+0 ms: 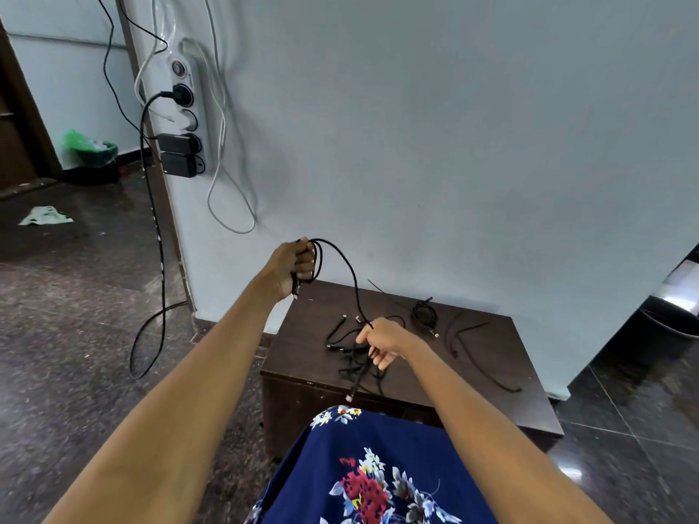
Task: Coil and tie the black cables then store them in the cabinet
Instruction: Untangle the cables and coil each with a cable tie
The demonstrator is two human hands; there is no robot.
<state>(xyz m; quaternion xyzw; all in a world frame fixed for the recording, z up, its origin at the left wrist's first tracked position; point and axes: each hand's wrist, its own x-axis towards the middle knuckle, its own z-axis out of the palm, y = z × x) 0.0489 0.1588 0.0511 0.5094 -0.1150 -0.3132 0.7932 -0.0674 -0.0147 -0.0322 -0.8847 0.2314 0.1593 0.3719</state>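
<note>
The left hand point(293, 268) is closed on several loops of a thin black cable point(350, 274), whose free part runs down to the pinching right hand point(382, 344) above the tangled cables point(355, 357); it looks light and limp, so best gripped near the loops.

A low, dark brown wooden desk point(491, 376) stands on the polished dark stone floor point(75, 334), its far edge against the pale wall. Near its middle lies a loose tangle of black cables point(353, 363) with small connector ends poking out toward 10 and 6 o'clock, while a small coiled black cable point(425, 315) rests toward 12 o'clock near the wall. At 3 o'clock from the tangle thin black ties point(469, 330) lie spread on the top, one long strand point(491, 376) curving toward 4 o'clock and ending close to the desk's front edge.
</note>
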